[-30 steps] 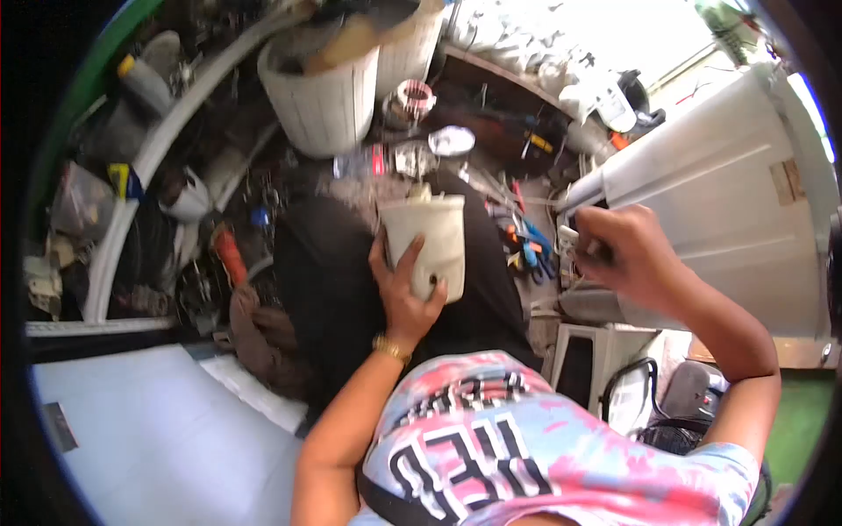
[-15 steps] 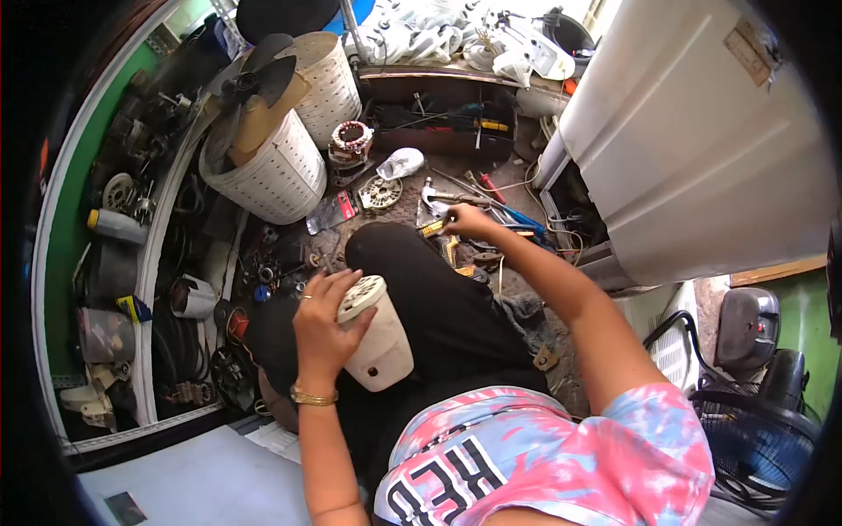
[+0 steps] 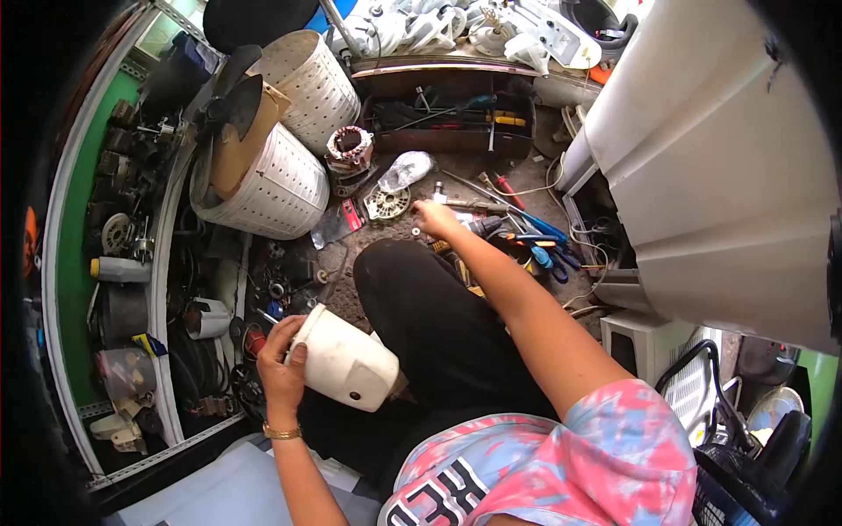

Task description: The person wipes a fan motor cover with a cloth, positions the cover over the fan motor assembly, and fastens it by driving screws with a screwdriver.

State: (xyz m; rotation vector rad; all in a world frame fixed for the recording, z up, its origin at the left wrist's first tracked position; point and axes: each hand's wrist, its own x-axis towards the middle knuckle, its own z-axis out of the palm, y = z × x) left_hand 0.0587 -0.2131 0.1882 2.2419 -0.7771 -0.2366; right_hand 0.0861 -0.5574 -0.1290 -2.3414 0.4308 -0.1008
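My left hand (image 3: pixel 285 361) grips a cream plastic housing (image 3: pixel 346 361) by its rim, over my lap. The housing is tilted, with a round dark hole low in its wall. A thin metal shaft (image 3: pixel 266 316) shows beside my left fingertips; I cannot tell whether it is held. My right hand (image 3: pixel 435 221) reaches down among tools on the floor, its fingers curled together. A hammer (image 3: pixel 478 206) lies just beyond it. A small pale ring-like piece (image 3: pixel 416 231) is by the fingertips. What the right fingers hold, if anything, is hidden.
Near the right hand lie a slotted round motor cover (image 3: pixel 388 203), a plastic-wrapped part (image 3: pixel 406 171) and blue-handled pliers (image 3: pixel 548 230). A copper-wound stator (image 3: pixel 350 147) stands by perforated white drums (image 3: pixel 279 188). Behind is an open toolbox (image 3: pixel 395 140). Metal shelves (image 3: pixel 162 351) line the left; a large pale panel (image 3: pixel 702 167) rises at right.
My left hand has moved left and down, turning the housing so its slotted end faces away. My right hand has shifted left, from beside a yellow tool to near the hammer. The view has shifted.
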